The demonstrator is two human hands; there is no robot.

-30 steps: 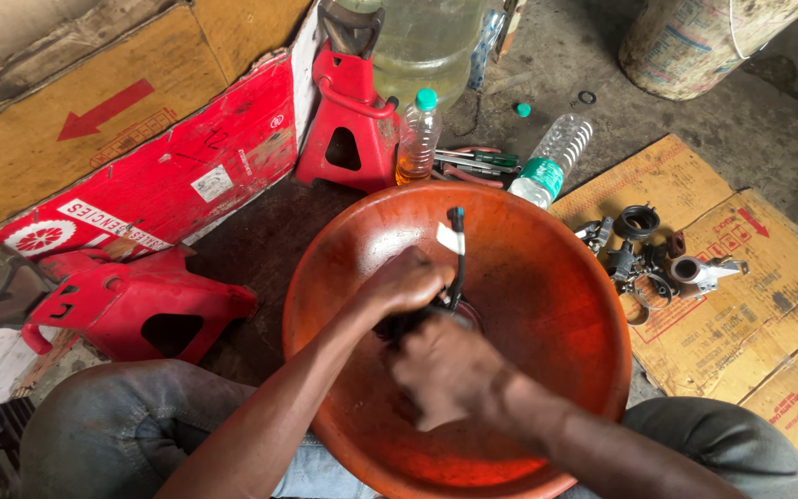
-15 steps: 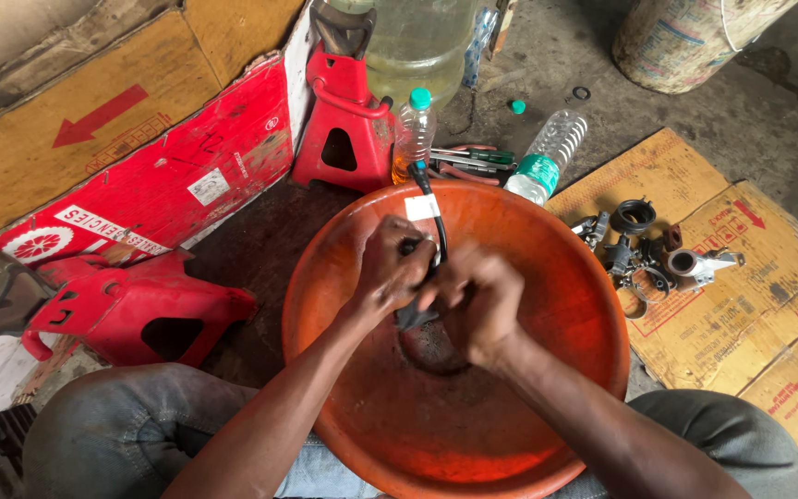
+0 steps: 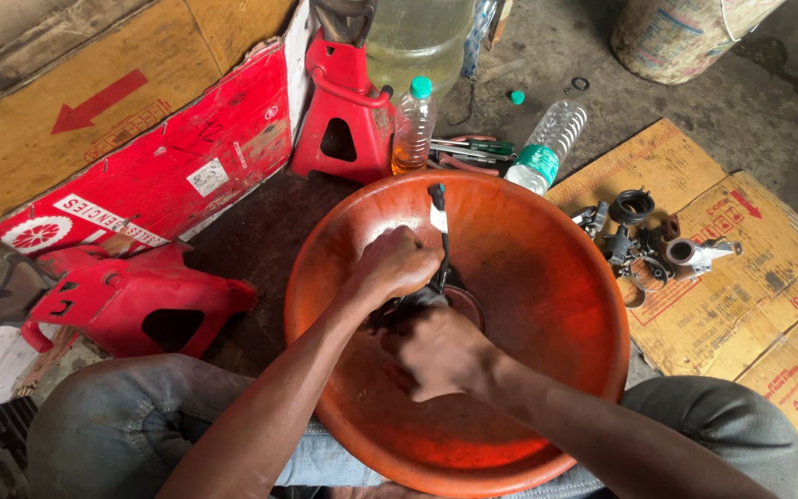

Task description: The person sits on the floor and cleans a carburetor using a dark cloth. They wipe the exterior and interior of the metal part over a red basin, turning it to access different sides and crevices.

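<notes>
In the head view, a brush (image 3: 439,231) is gripped upright in the closed left hand (image 3: 397,266), handle pointing away and bristles down in the orange basin (image 3: 547,277), where a dark part (image 3: 422,303) is clasped by the right hand (image 3: 441,351).

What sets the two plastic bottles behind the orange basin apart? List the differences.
The left bottle stands upright, while the right bottle lies tilted against the orange basin. The left bottle holds amber liquid; the right bottle looks clear and nearly empty. The left bottle has its green cap on; the right bottle's neck is hidden behind the rim, and a loose green cap lies nearby. Both are small, clear plastic bottles.
</notes>
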